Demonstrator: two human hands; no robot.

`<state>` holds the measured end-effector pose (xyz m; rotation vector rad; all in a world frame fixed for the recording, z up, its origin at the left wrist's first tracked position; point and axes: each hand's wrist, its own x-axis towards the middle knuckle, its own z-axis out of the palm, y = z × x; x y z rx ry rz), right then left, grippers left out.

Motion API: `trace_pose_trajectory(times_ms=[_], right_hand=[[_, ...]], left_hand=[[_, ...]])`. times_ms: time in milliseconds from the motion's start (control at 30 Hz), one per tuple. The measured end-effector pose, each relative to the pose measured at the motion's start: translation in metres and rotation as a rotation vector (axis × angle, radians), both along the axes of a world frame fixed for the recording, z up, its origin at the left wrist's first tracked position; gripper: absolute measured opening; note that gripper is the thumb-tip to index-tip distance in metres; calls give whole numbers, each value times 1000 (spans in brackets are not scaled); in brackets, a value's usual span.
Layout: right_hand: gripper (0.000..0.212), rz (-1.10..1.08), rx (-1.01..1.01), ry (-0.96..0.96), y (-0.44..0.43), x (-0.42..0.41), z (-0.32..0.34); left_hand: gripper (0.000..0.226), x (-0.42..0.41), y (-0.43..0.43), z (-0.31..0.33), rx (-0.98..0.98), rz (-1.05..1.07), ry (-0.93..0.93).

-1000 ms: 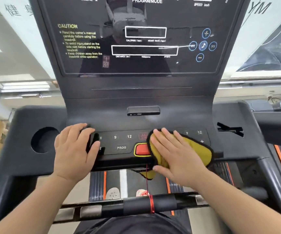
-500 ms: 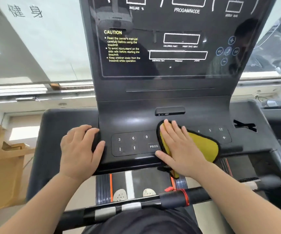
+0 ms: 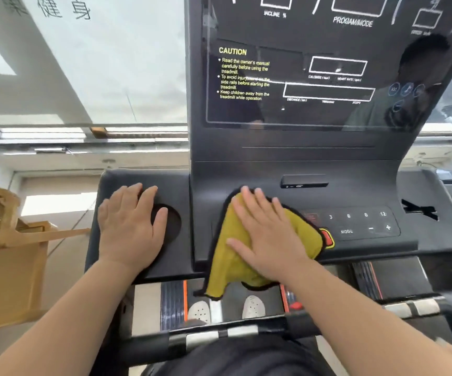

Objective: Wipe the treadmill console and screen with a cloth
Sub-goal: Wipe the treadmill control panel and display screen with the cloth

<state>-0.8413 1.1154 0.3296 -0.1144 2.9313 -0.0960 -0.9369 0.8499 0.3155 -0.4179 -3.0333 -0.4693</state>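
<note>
A yellow cloth (image 3: 228, 256) with a black hem lies over the left half of the dark treadmill console's (image 3: 355, 191) button panel (image 3: 365, 222), its lower corner hanging off the front edge. My right hand (image 3: 266, 234) presses flat on the cloth, fingers spread and pointing up. My left hand (image 3: 129, 226) rests flat on the console's left wing, partly covering the round cup holder (image 3: 172, 222). The glossy black screen (image 3: 314, 69) with yellow caution text rises above. A red stop button (image 3: 328, 237) peeks out at the cloth's right edge.
A black handlebar (image 3: 246, 333) with silver grips crosses below the console. White shoes (image 3: 200, 310) stand on the belt underneath. A wooden chair-like frame (image 3: 7, 248) stands at the left. Windows fill the background behind the screen.
My right hand has slid the cloth leftward across the button panel, uncovering the right-hand buttons. My left hand has shifted left onto the cup holder wing. The view has swung left.
</note>
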Motion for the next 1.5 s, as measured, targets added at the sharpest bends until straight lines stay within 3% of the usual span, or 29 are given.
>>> trace_pose_trajectory(times_ms=[100, 200, 367, 500, 700, 867, 1033, 1200, 1367, 1500], right_hand=[[91, -232, 58, -19, 13, -5, 3], [96, -288, 16, -2, -18, -16, 6], [79, 190, -1, -30, -86, -32, 2], [70, 290, -1, 7, -73, -26, -5], [81, -175, 13, 13, 17, -3, 2], [107, -263, 52, -57, -18, -13, 9], [89, 58, 12, -39, -78, -26, 4], [66, 191, -68, -20, -61, -19, -1], [69, -100, -11, 14, 24, -12, 4], [86, -265, 16, 39, -3, -24, 2]], left_hand=[[52, -2, -2, -2, 21, -17, 2], [50, -1, -5, 0, 182, -1, 20], [49, -3, -5, 0, 256, -21, 42], [50, -3, -5, -1, 237, -9, 34], [49, -4, -6, 0, 225, -7, 27], [48, -3, -6, -1, 224, -6, 25], [48, -2, -6, -2, 224, -2, 39], [46, -2, -6, -3, 213, 9, 34], [41, -3, -3, -1, 163, 15, 6], [39, -2, -4, 0, 134, 15, -12]])
